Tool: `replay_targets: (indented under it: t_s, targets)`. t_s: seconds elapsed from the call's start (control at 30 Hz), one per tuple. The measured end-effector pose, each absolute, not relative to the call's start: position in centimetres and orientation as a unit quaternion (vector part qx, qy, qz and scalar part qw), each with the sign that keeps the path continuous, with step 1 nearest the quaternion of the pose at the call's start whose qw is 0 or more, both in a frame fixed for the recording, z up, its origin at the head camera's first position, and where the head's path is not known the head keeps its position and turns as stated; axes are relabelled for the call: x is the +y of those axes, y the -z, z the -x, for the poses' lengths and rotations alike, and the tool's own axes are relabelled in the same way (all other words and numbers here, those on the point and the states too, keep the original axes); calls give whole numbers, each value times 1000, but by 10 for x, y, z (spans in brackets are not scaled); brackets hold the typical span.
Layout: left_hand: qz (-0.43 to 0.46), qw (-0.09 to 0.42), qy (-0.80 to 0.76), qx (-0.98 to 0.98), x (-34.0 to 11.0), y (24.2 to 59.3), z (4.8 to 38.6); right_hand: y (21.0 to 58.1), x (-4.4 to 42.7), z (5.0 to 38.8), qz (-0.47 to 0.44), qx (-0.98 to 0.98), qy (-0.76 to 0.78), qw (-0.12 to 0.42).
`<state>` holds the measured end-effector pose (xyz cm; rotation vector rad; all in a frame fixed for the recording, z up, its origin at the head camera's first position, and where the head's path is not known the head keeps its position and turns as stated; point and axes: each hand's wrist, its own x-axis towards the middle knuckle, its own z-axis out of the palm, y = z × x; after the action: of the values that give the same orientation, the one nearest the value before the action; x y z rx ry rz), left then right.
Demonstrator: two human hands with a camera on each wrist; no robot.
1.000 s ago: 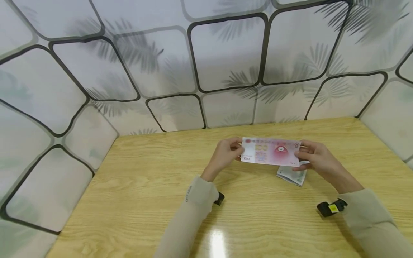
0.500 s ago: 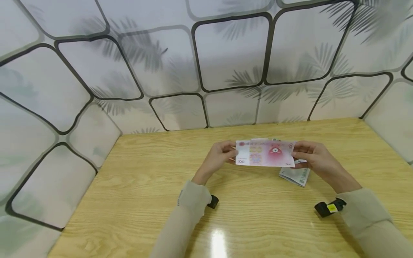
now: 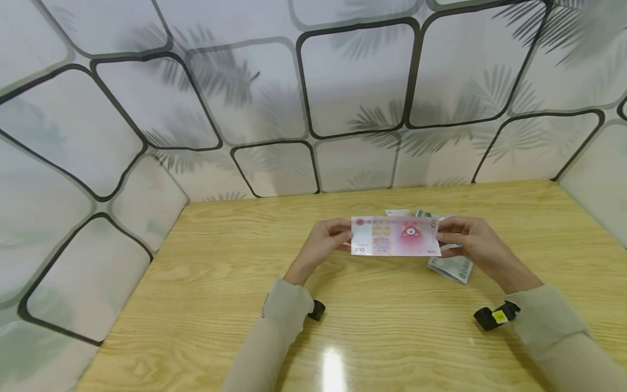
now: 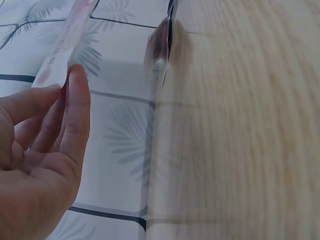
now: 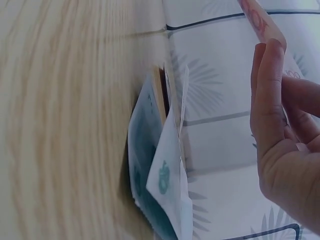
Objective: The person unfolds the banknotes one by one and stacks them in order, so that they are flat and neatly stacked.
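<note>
A pink 100 banknote (image 3: 395,236) is stretched flat between both hands above the table, its printed face toward the head camera. The left hand (image 3: 320,244) pinches its left end between thumb and fingers; the left wrist view shows that grip of the hand (image 4: 47,135) on the note (image 4: 62,47). At the right end, the right hand (image 3: 477,247) pinches the note the same way. Behind and below the pink note lie folded green-printed notes (image 3: 453,268), partly hidden by it; in the right wrist view the folded notes (image 5: 167,170) stand partly open beside the right hand (image 5: 285,120).
The wooden table (image 3: 220,305) runs back to a patterned wall covering (image 3: 274,98) with dark outlines and leaf prints. A small pale note corner (image 3: 398,212) shows behind the pink note. Black wrist devices (image 3: 496,317) hang below the cuffs.
Both hands have moved a little to the left with the pink note, which is now more level. More of the notes behind it shows above its top edge.
</note>
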<state>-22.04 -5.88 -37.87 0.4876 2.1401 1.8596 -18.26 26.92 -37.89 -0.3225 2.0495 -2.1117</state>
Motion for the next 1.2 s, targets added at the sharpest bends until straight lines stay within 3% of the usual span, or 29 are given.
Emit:
replay_targets:
  t_s: [0.2, 1.2]
  targets:
    - [-142, 105, -664, 727, -62, 378, 217, 379, 262, 183, 94, 707, 695, 87]
    - [-135, 90, -672, 723, -94, 380, 207, 376, 232, 187, 105, 717, 683, 89]
